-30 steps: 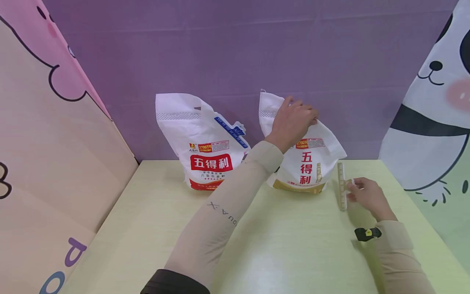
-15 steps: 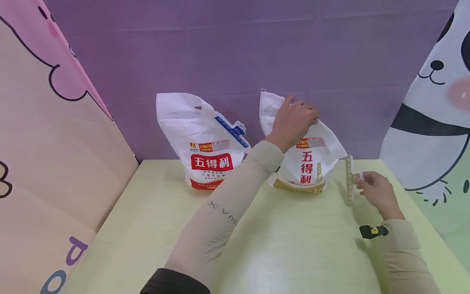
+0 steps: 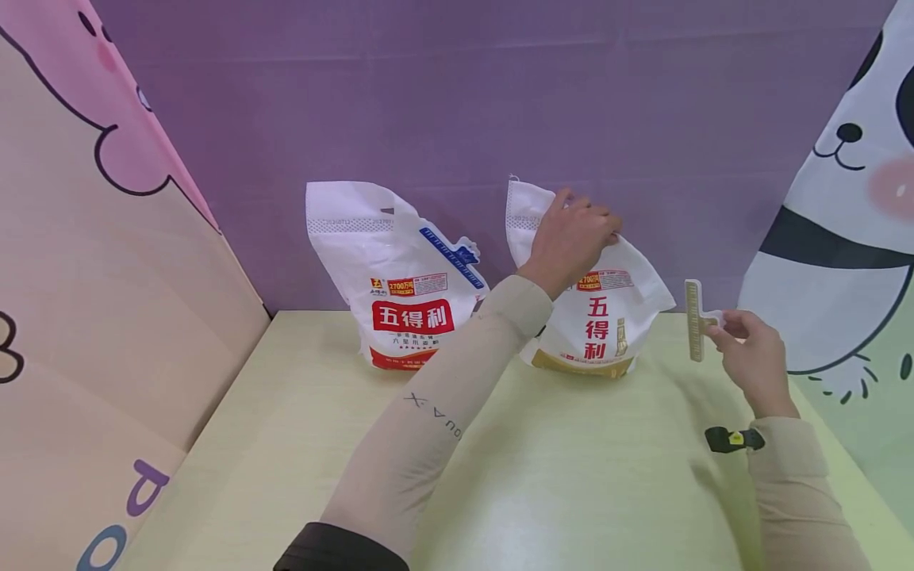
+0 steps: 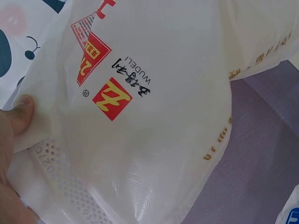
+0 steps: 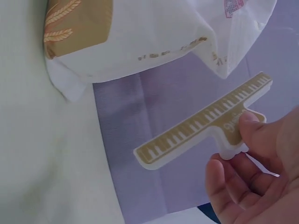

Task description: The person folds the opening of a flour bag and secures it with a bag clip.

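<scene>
A white flour bag [image 3: 607, 317] with red characters and a gold base stands at the right of the pair. My left hand [image 3: 574, 238] grips its top edge, and in the left wrist view the thumb [image 4: 22, 114] lies against the white bag film. Raised to the right of that bag, apart from it, is a gold and white bag clip [image 5: 205, 121] with a piano-key pattern. My right hand [image 3: 755, 361] pinches the clip by its small handle between thumb and fingers, and its long bar stands nearly upright in the head view.
A second white flour bag [image 3: 410, 317] with a red label stands at the left. A blue bag clip [image 3: 452, 255] lies across its upper right corner. Both bags stand on a pale table [image 3: 557, 476] before a purple backdrop [image 3: 428, 95]. Patterned panels flank both sides.
My right hand has lifted the bag clip from low beside the right bag, upward and a little to the right. My left hand keeps its grip on the bag's top.
</scene>
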Motion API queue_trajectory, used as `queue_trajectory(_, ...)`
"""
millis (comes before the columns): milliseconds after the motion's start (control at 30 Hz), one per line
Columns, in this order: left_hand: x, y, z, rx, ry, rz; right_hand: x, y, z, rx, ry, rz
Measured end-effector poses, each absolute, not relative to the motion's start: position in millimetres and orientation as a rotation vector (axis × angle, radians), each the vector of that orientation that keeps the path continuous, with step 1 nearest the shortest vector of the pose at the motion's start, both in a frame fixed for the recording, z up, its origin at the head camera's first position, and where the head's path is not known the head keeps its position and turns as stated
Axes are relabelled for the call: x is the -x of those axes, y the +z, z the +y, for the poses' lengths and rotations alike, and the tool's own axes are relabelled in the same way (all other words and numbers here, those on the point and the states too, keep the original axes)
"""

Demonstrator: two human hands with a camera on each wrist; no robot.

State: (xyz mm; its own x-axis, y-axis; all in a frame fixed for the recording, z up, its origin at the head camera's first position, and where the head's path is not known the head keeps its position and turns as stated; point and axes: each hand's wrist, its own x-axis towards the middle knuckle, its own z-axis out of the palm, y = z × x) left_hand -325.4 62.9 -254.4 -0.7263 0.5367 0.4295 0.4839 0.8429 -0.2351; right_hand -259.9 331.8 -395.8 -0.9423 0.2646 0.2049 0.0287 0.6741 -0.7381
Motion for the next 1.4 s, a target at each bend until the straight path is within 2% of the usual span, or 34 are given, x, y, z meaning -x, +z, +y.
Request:
queue_trajectory(300,325,-254,63,0.747,0.161,-2.526,259,-376,319,0.238,1.03,-2.447)
queue_trajectory(1067,325,-255,63,0.753,0.182,-2.511,263,-343,296,-0.128,0.849,-2.207)
queue_trajectory(1400,325,-255,62,0.752,0.178,-2.502,262,-333,291,-0.136,0.82,-2.226)
